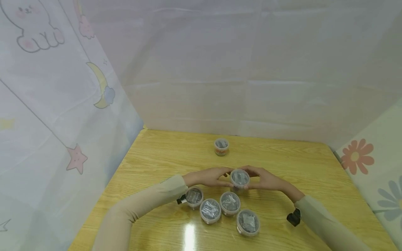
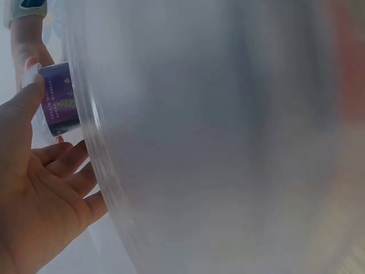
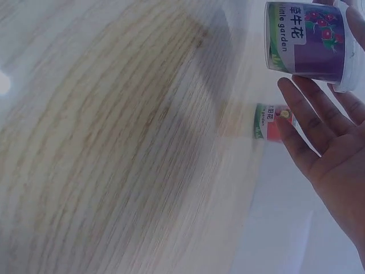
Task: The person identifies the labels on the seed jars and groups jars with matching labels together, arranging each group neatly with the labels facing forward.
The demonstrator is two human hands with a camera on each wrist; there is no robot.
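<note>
Between my two hands, a small plastic tub (image 1: 240, 177) with a clear lid is held above the wooden table. Its purple label with printed flowers shows in both wrist views, at the tub (image 2: 58, 97) and the tub (image 3: 319, 43). My left hand (image 1: 213, 177) grips it from the left, thumb on the near side. From the right, my right hand (image 1: 266, 178) holds the other side with thumb and fingers. A big translucent lid (image 2: 211, 137) of another tub, close and blurred, covers most of the left wrist view.
Nearer me stand several similar lidded tubs: one by the left wrist (image 1: 193, 196), a tub (image 1: 210, 210), a tub (image 1: 230, 202) and a tub (image 1: 248, 222). A red-labelled tub (image 1: 221, 147) stands farther back. Printed cloth walls (image 1: 201, 69) border the table (image 1: 163, 153).
</note>
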